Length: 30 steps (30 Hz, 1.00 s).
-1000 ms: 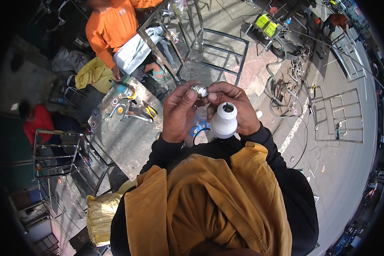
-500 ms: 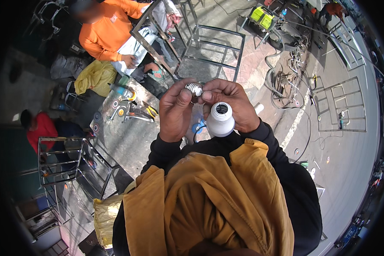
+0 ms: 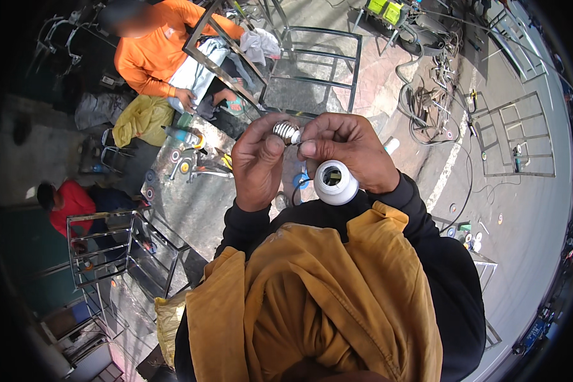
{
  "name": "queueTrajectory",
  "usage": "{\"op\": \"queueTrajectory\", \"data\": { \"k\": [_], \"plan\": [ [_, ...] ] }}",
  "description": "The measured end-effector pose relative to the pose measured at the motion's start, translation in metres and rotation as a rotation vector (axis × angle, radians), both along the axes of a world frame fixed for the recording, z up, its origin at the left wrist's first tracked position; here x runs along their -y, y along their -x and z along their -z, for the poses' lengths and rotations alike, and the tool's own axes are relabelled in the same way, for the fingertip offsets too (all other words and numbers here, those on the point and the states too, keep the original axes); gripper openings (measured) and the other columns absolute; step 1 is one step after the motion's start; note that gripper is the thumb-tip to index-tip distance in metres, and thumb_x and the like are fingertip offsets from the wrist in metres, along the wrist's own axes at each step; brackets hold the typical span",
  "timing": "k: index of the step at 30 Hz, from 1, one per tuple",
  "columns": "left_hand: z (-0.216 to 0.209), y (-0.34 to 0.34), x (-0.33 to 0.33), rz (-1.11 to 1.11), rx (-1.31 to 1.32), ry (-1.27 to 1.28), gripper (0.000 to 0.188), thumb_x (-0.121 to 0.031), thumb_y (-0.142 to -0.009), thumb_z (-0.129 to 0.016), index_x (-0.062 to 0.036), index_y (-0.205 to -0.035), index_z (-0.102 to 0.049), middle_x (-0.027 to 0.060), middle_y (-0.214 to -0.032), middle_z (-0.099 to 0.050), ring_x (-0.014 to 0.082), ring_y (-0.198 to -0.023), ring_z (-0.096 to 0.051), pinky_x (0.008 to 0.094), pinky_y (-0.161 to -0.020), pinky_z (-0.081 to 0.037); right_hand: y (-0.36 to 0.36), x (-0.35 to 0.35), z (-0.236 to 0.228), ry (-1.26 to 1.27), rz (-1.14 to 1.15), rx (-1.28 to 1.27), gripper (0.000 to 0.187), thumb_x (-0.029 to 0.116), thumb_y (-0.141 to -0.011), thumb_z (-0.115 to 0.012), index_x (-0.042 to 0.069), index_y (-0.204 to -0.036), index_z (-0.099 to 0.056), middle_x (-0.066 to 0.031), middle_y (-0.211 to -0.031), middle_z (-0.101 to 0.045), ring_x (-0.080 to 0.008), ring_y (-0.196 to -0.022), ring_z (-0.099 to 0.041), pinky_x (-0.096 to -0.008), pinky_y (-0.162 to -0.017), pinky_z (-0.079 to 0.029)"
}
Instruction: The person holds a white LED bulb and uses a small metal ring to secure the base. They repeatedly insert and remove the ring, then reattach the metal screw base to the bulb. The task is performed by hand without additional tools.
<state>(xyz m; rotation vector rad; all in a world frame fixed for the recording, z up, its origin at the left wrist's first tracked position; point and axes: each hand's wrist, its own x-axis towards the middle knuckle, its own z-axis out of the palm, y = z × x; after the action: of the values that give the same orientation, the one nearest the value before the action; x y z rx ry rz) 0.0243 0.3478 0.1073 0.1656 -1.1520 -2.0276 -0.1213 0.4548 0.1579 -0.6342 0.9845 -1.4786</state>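
Note:
Between the thumb and fingers of my left hand [image 3: 261,159] is a bulb's metal screw base [image 3: 287,132], with spiral threads and a white end toward the right. My right hand [image 3: 353,153] has its thumb and forefinger pinched at that white end. Below them sits a white rounded bulb housing [image 3: 337,194], its round opening facing up and something pale inside it. The right hand's other fingers appear to hold this housing, though they are mostly hidden behind it.
A worktable [image 3: 204,219] at left carries a power tool [image 3: 188,137], yellow-handled pliers [image 3: 227,160] and discs. Beyond sits a person in orange [image 3: 153,51] beside a metal frame [image 3: 318,83]. Another person in red [image 3: 73,204] is at far left. Cables [image 3: 420,121] lie at right.
The bulb housing has tipped so that its opening faces up more and shows more of its inside. Both hands keep their pinch at the screw base. The whole view has shifted slightly.

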Motion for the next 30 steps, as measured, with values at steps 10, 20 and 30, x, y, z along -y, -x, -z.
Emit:
{"op": "queueTrajectory", "data": {
  "k": [10,20,30],
  "plan": [
    [0.000,0.005,-0.005,0.018,-0.044,0.056,0.048,-0.025,-0.091,-0.070,0.0046,-0.126,-0.055,0.0169,-0.121,-0.062,0.0216,-0.110,-0.060,0.0361,-0.097,-0.046,0.000,-0.012,-0.008,0.034,0.062,-0.139,0.010,-0.001,-0.086,-0.072,0.000,-0.095,-0.068,-0.0014,-0.087,-0.070,-0.0044,-0.078,-0.063,-0.0210,-0.067,-0.051],
    [-0.002,0.010,-0.013,0.059,-0.059,0.079,0.045,-0.023,-0.091,-0.070,0.0018,-0.126,-0.057,0.0191,-0.121,-0.062,0.0244,-0.114,-0.061,0.0376,-0.099,-0.047,-0.002,-0.026,-0.008,0.166,0.183,-0.332,0.009,-0.003,-0.086,-0.072,-0.001,-0.093,-0.066,-0.0011,-0.087,-0.069,-0.0043,-0.079,-0.064,-0.0208,-0.070,-0.052],
    [-0.001,0.014,-0.020,0.094,-0.087,0.050,0.041,-0.020,-0.091,-0.069,-0.0003,-0.126,-0.059,0.0189,-0.122,-0.062,0.0247,-0.113,-0.061,0.0373,-0.099,-0.047,0.003,-0.031,-0.002,0.235,0.188,-0.295,0.013,-0.002,-0.086,-0.073,-0.001,-0.096,-0.064,-0.0025,-0.089,-0.069,-0.0054,-0.081,-0.064,-0.0212,-0.071,-0.053]
  ]
}}
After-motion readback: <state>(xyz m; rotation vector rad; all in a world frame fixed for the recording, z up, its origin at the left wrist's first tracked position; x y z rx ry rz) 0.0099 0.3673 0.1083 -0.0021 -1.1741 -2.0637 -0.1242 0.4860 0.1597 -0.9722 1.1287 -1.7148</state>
